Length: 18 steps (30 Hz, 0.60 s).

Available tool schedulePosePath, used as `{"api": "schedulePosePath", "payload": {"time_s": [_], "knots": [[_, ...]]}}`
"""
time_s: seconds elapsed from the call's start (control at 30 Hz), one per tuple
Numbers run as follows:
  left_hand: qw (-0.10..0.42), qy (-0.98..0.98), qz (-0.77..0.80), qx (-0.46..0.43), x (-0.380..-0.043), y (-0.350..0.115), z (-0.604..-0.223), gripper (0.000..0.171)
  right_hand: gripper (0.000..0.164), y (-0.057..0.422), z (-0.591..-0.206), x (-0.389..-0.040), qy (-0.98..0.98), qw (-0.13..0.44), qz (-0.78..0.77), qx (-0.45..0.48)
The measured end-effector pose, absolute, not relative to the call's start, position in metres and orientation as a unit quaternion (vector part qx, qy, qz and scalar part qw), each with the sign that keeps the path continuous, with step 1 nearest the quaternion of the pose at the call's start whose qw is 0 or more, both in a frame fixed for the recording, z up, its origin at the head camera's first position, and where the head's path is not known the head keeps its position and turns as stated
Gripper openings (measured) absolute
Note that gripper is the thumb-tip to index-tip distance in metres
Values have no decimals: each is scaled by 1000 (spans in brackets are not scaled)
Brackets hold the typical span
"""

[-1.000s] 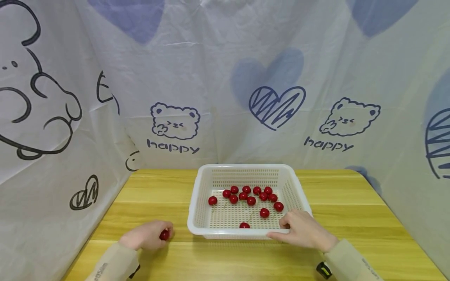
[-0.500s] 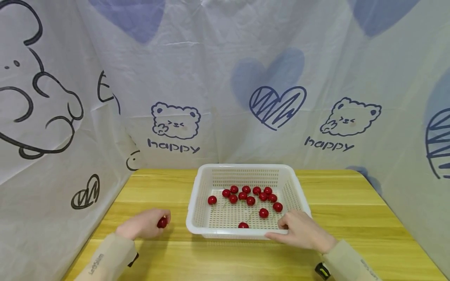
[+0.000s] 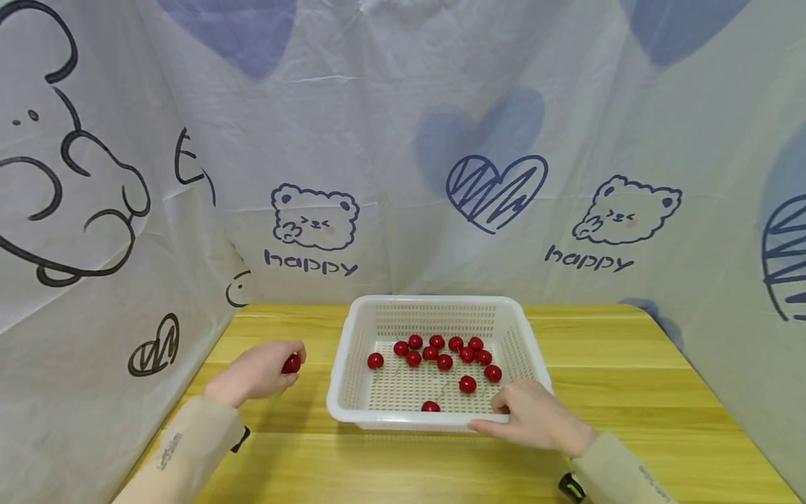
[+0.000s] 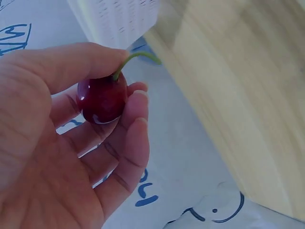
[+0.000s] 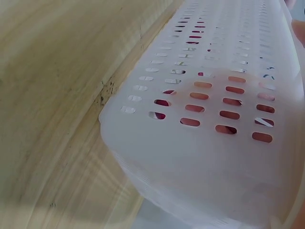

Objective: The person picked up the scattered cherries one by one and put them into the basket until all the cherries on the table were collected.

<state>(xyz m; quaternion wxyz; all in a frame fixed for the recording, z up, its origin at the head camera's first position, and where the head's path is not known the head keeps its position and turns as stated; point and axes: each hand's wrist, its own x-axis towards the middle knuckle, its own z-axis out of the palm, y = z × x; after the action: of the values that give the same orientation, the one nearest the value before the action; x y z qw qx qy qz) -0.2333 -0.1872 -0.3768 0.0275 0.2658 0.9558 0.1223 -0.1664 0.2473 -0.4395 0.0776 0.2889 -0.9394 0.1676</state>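
Observation:
A red cherry (image 4: 102,98) with a green stem is pinched between the thumb and fingers of my left hand (image 3: 261,372), left of the basket. Part of this cherry (image 3: 291,364) shows in the head view. My right hand (image 3: 535,414) grips the front rim of a white plastic basket (image 3: 403,418) near its right corner, the thumb outside and the other fingers inside. Through the wall slots in the right wrist view, those fingers (image 5: 229,115) show behind the basket wall (image 5: 186,157). Several red cherries (image 3: 444,362) with stems lie on the basket's floor, mostly towards the back.
The basket stands on a yellow wood-grain table (image 3: 617,392). Behind the table hangs a white cloth (image 3: 403,252) printed with hearts and bears, and it also closes off the left and right sides.
My left hand has moved up and towards the back in the head view, still pinching the cherry. The basket and my right hand on its rim have shifted slightly left.

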Motion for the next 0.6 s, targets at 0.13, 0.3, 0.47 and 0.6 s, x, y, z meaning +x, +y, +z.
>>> {"api": "schedulePosePath", "payload": {"time_s": [0.13,0.3,0.47,0.6], "knots": [[9,955,120,270,-237,-183,-369,15,60,246,-439,-166,-938,82,169,293],[-5,954,124,273,-243,-176,-361,15,59,243,-439,-165,-936,78,169,297],[-21,952,125,279,-248,-165,-354,15,58,241,-439,-165,-936,75,171,297],[-25,951,126,280,-252,-151,-348,13,58,238,-439,-165,-935,75,170,301]]}}
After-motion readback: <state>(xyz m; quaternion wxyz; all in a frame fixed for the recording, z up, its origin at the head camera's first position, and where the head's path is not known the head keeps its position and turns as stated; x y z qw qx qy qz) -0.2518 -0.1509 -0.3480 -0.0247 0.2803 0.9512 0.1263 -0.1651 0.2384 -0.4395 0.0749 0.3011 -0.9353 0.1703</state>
